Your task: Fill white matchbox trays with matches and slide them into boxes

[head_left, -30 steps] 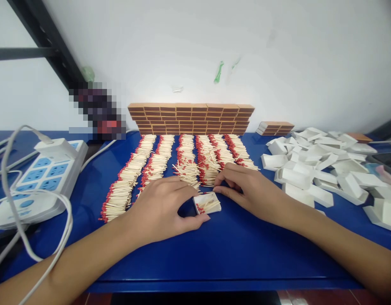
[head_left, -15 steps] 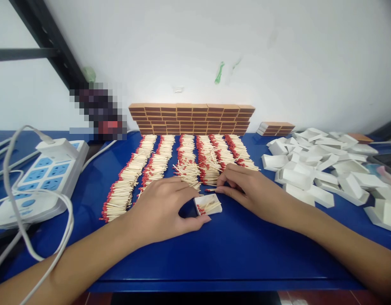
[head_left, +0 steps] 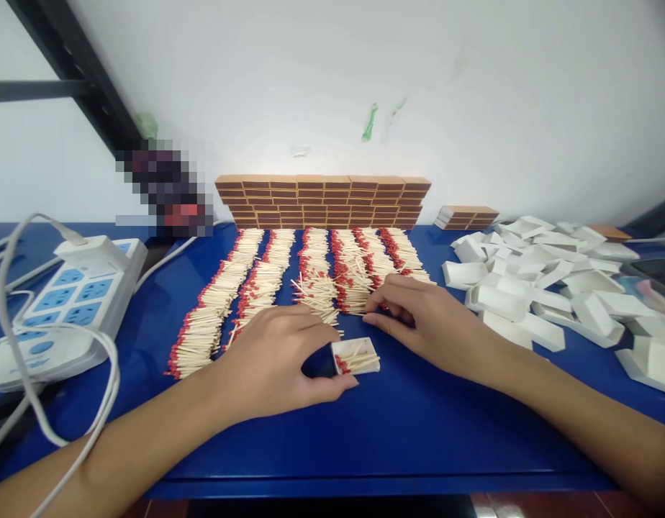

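My left hand curves around a small white matchbox tray, its thumb along the near edge and its index finger at the far left corner. Several red-headed matches lie in the tray, and one pokes over its right side. Thumb and index finger of my right hand are pinched together at the front of a row of loose matches; what lies between the fingertips is too small to make out. More match rows run back across the blue table.
Behind the matches stands a stacked wall of brown-sided matchboxes. A smaller stack of matchboxes is to its right. Many white trays are heaped on the right. A power strip with a white cable sits left, the cable crossing my left forearm.
The match seen at my right fingertips is no longer distinct there; those fingers now meet the row's front edge. The tray sits slightly nearer me, and a match now pokes over its right side.
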Demonstrator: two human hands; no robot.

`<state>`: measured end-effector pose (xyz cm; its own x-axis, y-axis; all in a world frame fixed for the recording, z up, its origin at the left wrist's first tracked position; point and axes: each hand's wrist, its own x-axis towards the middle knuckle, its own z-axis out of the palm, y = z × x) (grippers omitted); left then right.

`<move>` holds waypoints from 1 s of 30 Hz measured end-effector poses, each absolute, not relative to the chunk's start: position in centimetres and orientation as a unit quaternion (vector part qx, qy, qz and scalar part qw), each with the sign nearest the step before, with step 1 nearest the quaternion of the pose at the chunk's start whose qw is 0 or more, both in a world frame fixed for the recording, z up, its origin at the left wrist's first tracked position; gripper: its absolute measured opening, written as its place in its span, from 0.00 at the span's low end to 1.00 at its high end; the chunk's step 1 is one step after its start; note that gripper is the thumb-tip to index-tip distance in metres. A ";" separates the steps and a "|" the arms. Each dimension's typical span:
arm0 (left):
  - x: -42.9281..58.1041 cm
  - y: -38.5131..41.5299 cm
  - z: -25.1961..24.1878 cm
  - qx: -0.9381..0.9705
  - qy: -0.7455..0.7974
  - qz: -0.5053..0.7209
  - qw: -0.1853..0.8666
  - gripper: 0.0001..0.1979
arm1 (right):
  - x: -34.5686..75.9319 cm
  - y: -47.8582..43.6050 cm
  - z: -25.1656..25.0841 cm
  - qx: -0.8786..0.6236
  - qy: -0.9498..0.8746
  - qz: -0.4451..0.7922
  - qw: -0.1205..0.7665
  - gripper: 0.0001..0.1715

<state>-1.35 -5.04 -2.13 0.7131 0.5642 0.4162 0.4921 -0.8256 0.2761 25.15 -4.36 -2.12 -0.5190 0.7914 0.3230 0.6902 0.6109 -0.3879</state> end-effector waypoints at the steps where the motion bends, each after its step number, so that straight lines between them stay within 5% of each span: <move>1: -1.4 -5.1 -2.1 0.924 0.283 0.245 0.078 0.15 | 25.3 -4.2 -2.2 -0.430 -0.867 0.104 0.230 0.03; 30: -1.4 -5.0 -2.2 0.921 0.290 0.251 0.065 0.14 | 25.9 -4.2 -2.0 -0.453 -0.865 0.128 0.175 0.10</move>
<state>-1.39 -5.03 -2.18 0.7058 0.5674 0.4242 0.5021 -0.8231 0.2654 25.88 -4.22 -1.96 -0.5288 0.8279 0.1871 0.7385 0.5574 -0.3793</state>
